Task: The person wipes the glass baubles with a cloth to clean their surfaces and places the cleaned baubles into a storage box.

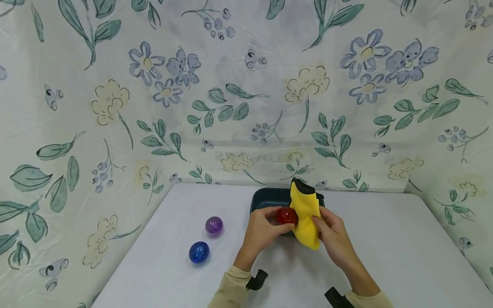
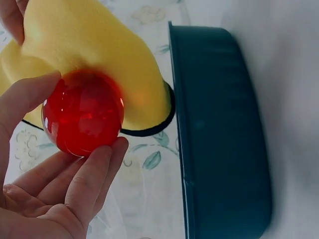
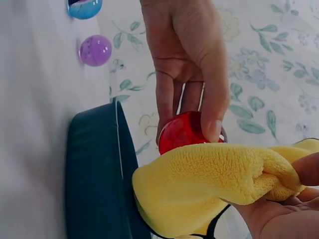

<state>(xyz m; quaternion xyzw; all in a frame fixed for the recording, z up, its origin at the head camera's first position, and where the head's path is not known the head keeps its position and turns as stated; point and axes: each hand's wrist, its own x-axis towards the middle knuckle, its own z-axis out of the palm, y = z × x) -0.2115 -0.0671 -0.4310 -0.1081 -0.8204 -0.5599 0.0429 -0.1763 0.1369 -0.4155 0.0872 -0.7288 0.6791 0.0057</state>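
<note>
A clear red ball is held between the thumb and fingers of my left hand. My right hand pinches a fuzzy yellow cloth with black edging. The cloth lies against the ball's right side in the head view, and in the right wrist view the cloth covers part of the red ball. Both things are held up over the near side of a dark teal tray. In the left wrist view, the cloth's black edge overlaps the tray's rim.
On the white table, left of the tray, lie a purple ball and a blue ball. A curtain with a flower print hangs behind the table and at both sides.
</note>
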